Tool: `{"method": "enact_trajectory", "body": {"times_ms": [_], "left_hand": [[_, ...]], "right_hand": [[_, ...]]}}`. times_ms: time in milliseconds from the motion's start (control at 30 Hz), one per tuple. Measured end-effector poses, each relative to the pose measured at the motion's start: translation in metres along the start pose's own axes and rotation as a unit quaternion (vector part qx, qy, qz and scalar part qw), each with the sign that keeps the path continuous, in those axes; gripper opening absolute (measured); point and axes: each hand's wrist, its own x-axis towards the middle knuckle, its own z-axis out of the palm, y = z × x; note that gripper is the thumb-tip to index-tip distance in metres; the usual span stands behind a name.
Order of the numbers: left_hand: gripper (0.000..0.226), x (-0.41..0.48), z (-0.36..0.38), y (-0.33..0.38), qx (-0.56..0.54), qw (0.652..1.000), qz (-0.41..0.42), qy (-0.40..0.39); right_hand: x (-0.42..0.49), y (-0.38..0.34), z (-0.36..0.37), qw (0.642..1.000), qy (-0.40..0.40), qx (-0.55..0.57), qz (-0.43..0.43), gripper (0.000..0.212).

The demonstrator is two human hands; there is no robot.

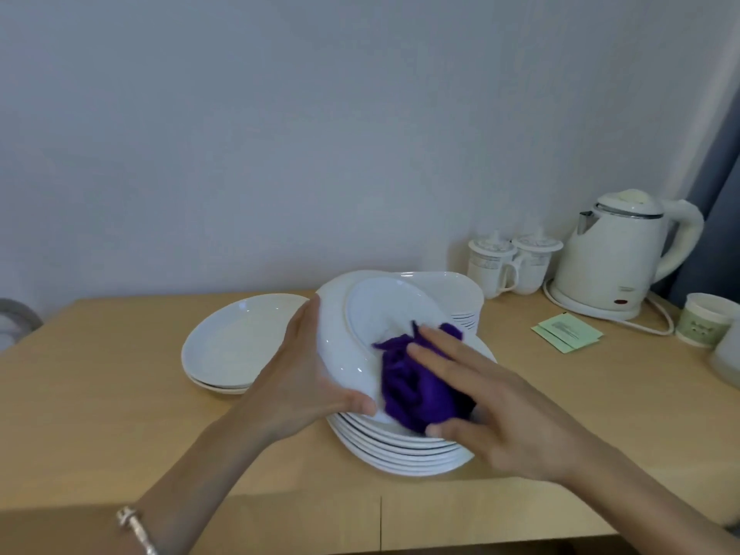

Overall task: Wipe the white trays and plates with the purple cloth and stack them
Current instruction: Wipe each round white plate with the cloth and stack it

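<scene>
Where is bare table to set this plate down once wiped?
Widest bare patch of the wooden table: front left, between the stacked oval white dishes and the near edge. Another lies right of the dark-rimmed white plate stack, before the green sachets. Crowded: back right, with lidded white mugs, cream electric kettle and a paper cup.

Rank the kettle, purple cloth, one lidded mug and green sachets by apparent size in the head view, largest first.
1. kettle
2. purple cloth, though nearness to the camera enlarges it
3. lidded mug
4. green sachets, close to the mug
</scene>
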Motion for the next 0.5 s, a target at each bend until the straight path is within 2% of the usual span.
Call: {"method": "enact_trajectory", "body": {"times_ms": [100,167,200,267,400,500], "left_hand": [[0.123,0.004,-0.012,-0.003,-0.116,0.992,-0.019,-0.038],[0.137,0.008,-0.021,-0.005,-0.188,0.979,-0.073,-0.017],[0.141,0.007,-0.023,-0.007,-0.200,0.978,-0.066,-0.001],[0.142,0.004,-0.025,-0.004,-0.211,0.977,-0.030,0.030],[0.136,0.012,-0.017,-0.014,-0.275,0.959,0.005,0.069],[0.129,0.013,-0.012,-0.021,-0.245,0.968,-0.039,0.045]], "right_hand": [[0.033,-0.024,0.017,0.989,0.091,-0.079,-0.090,0.072],[0.062,-0.044,0.029,0.982,0.136,-0.086,-0.096,0.068],[0.077,-0.053,0.033,0.980,0.156,-0.085,-0.088,0.064],[0.105,-0.070,0.031,0.981,0.169,-0.084,-0.042,0.059],[0.149,-0.072,0.011,0.989,0.110,-0.007,0.095,0.058],[0.173,-0.049,0.000,0.982,0.106,0.044,0.151,0.052]]}}
